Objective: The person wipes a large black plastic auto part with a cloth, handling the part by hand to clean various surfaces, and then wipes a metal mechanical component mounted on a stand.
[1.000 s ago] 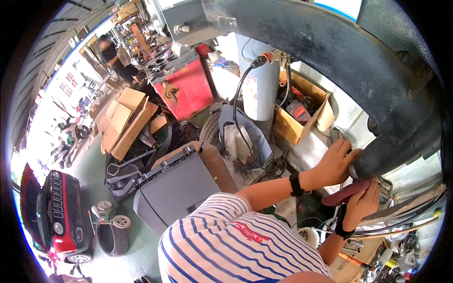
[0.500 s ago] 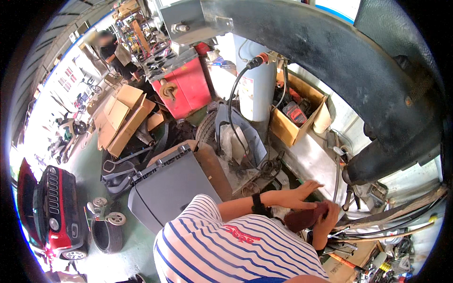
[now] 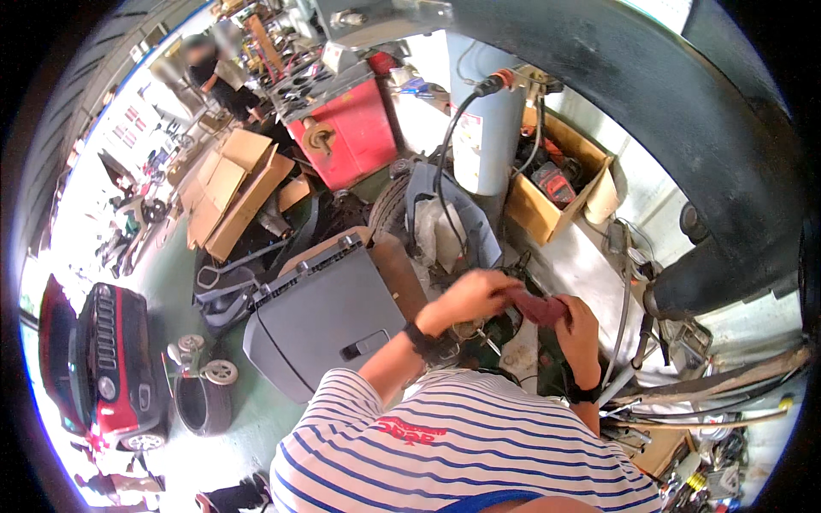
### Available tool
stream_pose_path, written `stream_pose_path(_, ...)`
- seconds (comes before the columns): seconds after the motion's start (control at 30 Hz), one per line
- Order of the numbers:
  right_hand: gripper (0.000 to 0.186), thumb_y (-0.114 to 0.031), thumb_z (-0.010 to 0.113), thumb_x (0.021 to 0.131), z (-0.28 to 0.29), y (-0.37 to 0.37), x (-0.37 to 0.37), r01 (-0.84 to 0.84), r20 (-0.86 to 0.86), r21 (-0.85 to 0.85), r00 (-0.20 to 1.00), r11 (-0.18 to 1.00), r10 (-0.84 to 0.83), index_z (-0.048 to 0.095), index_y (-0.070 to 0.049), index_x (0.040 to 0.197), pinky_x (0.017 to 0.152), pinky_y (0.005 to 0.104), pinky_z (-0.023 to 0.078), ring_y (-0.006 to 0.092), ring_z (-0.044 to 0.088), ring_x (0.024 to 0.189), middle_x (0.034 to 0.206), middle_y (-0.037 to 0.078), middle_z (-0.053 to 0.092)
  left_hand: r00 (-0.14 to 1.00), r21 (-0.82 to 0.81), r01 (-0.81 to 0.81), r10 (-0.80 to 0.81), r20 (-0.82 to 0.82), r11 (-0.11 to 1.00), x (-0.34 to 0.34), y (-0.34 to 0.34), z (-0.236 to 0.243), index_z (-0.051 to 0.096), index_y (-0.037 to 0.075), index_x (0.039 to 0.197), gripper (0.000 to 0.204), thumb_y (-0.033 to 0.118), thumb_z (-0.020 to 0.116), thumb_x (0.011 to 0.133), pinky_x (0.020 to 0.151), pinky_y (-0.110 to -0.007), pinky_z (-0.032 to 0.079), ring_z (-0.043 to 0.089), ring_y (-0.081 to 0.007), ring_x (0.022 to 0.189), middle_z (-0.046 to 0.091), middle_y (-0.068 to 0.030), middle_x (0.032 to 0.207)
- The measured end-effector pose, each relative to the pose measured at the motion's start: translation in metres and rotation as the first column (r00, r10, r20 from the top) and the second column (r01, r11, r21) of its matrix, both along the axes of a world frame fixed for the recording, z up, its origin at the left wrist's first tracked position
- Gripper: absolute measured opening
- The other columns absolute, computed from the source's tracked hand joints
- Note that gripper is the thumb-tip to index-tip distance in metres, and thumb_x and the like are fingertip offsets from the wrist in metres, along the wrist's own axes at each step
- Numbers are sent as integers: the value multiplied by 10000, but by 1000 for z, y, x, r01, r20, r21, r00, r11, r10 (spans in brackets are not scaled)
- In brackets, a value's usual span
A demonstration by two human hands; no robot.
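Maroon pad (image 3: 540, 309) is up in front of the wearer's striped shirt (image 3: 479, 427), between the two hands. Left hand (image 3: 473, 295), a bit blurred: grip closed on the pad's left end. Right hand (image 3: 581, 335): grip closed on its right end, thumb side up. Pad looks bent or folded; material can't be told. Black wristbands on both wrists, left one (image 3: 428, 343) clearer.

Right of the hands, well apart: blunt end of the thick black arm (image 3: 718, 278), which curves across the top. Beneath it, hoses and loose tools (image 3: 710, 479) lower right. Beyond the hands: open carton (image 3: 528, 212) with red-and-black items inside, grey cylinder (image 3: 486, 150) just beside it, grey-blue bin (image 3: 486, 244) near the cylinder's foot.

Left of the left hand, grey case (image 3: 329, 312) lying flat. Further off: red cabinet (image 3: 349, 135), cardboard (image 3: 231, 184), tyre (image 3: 221, 410), small red car (image 3: 120, 376). One person (image 3: 229, 90) stands at the back.
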State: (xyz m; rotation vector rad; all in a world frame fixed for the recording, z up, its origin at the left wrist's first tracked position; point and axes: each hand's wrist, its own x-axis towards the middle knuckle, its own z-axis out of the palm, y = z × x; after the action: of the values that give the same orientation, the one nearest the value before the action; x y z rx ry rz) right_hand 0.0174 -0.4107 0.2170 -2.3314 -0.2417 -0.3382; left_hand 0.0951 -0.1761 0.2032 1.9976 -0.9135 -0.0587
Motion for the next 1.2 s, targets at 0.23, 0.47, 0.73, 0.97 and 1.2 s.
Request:
stream_pose_path(0.23,378,-94,664,725,8,55,44,-147,-10,2,989,989,147,539,-36,1077,717,424,488,363,590,856,929,176,596,951,-226,-208,251,182,952,27,47,58,663,41,1072,258,65,662,815,713,-362,489,600,-291,788,636,-127,886)
stream_pose_path(0.47,368,-67,685,665,14,69,56,-254,184,-58,948,966,260,501,-7,977,777,422,472,407,550,962,956,180,571,951,-174,-309,300,-75,935,26,68,32,606,28,1180,351,97,683,845,770,-296,489,610,-189,849,625,-116,955)
stream_pose_path(0.73,290,-23,658,647,-27,67,32,-224,-99,191,964,956,246,467,-11,864,661,419,424,389,512,780,840,176,490,968,160,242,-226,-111,957,16,65,-25,501,4,1294,668,342,751,774,965,-374,415,526,-335,1110,539,-182,1186)
stream_pose_path(0.97,320,4,657,643,-18,74,53,-178,-112,79,976,981,186,405,-42,836,650,412,392,370,463,753,805,161,430,817,-170,219,-276,-506,961,6,14,-14,532,3,1153,492,240,759,787,761,-325,449,572,-207,880,610,-124,994)
stream_pose_path(1.2,448,7,677,680,19,84,68,-233,17,70,972,970,233,444,-48,1059,812,403,423,343,490,912,981,168,463,988,-93,-13,-2,-151,996,35,53,-17,626,9,1055,273,67,663,791,700,-344,487,626,-300,798,657,-161,900)
